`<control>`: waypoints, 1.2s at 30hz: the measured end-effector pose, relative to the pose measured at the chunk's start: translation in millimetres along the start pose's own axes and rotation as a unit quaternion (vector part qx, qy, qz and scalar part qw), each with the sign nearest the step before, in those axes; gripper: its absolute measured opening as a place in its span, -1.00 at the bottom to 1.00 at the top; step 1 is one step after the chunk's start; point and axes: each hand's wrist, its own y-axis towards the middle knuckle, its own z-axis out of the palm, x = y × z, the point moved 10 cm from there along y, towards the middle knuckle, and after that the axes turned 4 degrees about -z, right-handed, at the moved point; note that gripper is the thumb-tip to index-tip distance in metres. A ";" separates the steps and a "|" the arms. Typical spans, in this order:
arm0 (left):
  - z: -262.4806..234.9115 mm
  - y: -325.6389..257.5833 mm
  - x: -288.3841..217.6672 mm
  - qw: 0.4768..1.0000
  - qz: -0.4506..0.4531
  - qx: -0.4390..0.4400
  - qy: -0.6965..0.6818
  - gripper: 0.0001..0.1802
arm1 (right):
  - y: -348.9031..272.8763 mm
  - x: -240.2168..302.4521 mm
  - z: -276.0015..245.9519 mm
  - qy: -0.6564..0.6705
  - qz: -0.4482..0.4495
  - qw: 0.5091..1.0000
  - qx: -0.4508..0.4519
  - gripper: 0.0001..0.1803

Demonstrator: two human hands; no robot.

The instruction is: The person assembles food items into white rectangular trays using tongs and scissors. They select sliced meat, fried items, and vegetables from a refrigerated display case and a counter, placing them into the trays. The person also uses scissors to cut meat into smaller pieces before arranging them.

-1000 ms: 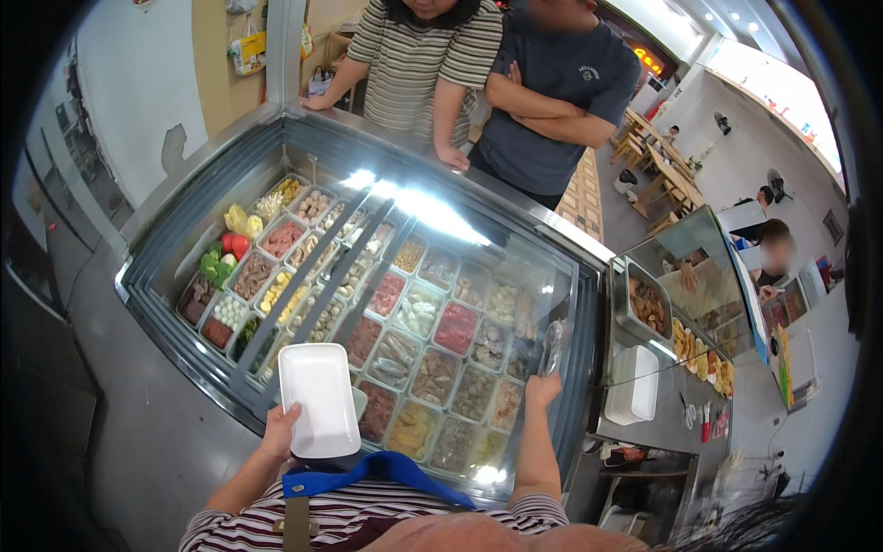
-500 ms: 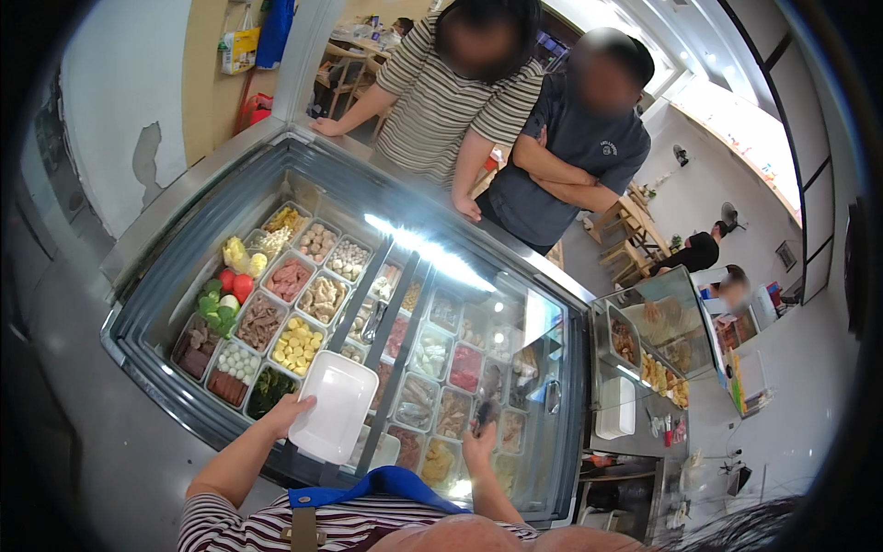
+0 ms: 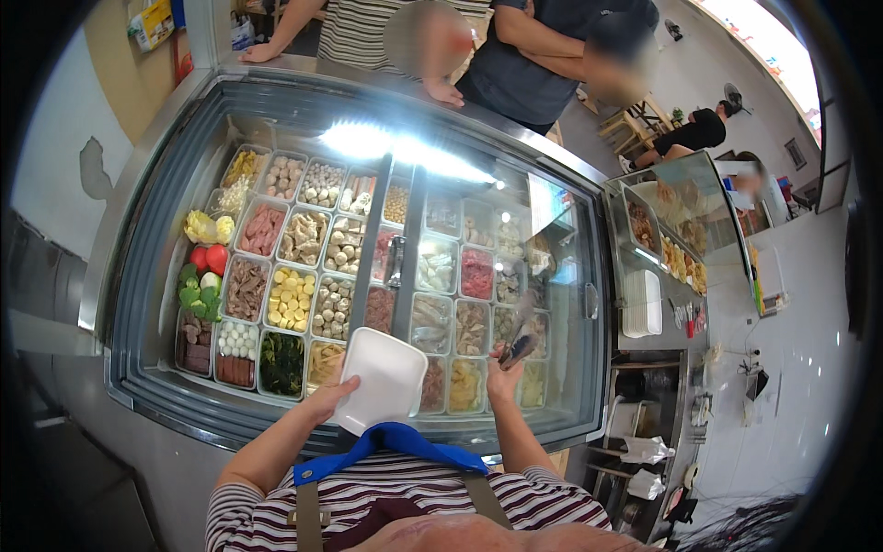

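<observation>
My left hand (image 3: 329, 399) grips the edge of a white rectangular tray (image 3: 391, 377) with nothing on it, held over the near side of the display freezer (image 3: 156, 267). My right hand (image 3: 503, 375) is closed round a pair of tongs (image 3: 522, 346), partly blurred, above the glass lid on the right. Below, inside the freezer, clear tubs hold food: yellow round slices (image 3: 290, 299), dark green leaves (image 3: 281, 362), white balls (image 3: 238, 340), pink meat (image 3: 261, 230) and mushrooms (image 3: 333, 308). Vegetables (image 3: 208, 285) and red tomatoes (image 3: 216, 258) lie at the left.
Two people lean or stand at the far side, one in a striped shirt (image 3: 368, 37), one in a dark shirt (image 3: 524, 69) with arms folded. At right are a glass case (image 3: 685, 212) with skewered-looking food, a stack of white trays (image 3: 642, 304) and shelves (image 3: 635, 423).
My view has tilted down and shifted, so the freezer sits higher and further left. The lid frame's bars have moved slightly relative to the tubs, uncovering more of them. Both hands keep their holds.
</observation>
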 end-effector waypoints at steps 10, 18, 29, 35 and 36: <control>6.0 12.6 3.8 0.999 0.013 -0.030 0.006 -0.32 | -24.6 -41.1 -7.2 0.039 0.163 0.986 -0.016 -0.83; -23.4 -50.7 -34.6 0.971 0.150 -0.173 -0.064 -0.64 | -47.3 36.6 66.5 -0.015 0.145 0.977 0.158 -0.66; -126.5 -206.0 -127.7 0.957 0.225 -0.159 -0.090 -0.51 | -213.7 105.7 229.1 0.076 0.174 0.928 0.322 -0.58; -230.6 -269.3 -130.9 0.975 0.126 -0.076 -0.169 -0.45 | -264.0 112.1 289.2 -0.201 0.091 0.920 0.325 -0.52; -239.8 -273.3 -125.7 0.970 0.100 -0.065 -0.212 -0.44 | -266.4 115.4 288.8 -0.254 0.071 0.913 0.312 -0.51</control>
